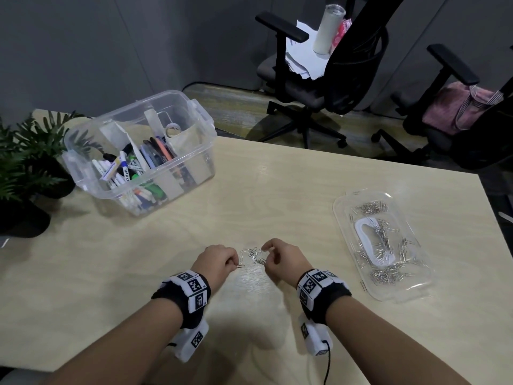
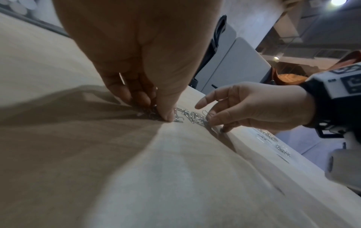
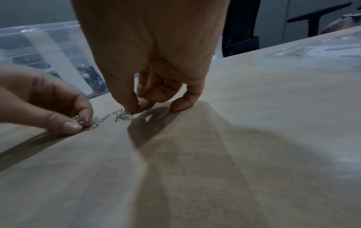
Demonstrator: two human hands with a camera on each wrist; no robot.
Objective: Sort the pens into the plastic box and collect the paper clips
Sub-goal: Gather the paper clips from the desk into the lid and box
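A small heap of silver paper clips [image 1: 253, 255] lies on the pale wooden table [image 1: 277, 195] between my two hands. My left hand [image 1: 222, 261] pinches clips at the heap's left edge, thumb tip pressed to the table [image 2: 168, 118]. My right hand [image 1: 277, 259] pinches clips at the heap's right side with thumb and curled fingers [image 3: 134, 108], its little finger resting on the table. A clear plastic box [image 1: 138, 151] full of pens and markers [image 1: 125, 168] stands at the back left. A shallow clear tray [image 1: 383, 245] at the right holds several paper clips.
Potted plants [image 1: 25, 162] stand at the table's left edge beside the box. Two black office chairs [image 1: 319, 79] are beyond the far edge, one carrying papers and a white tumbler. The table's right edge runs just past the tray.
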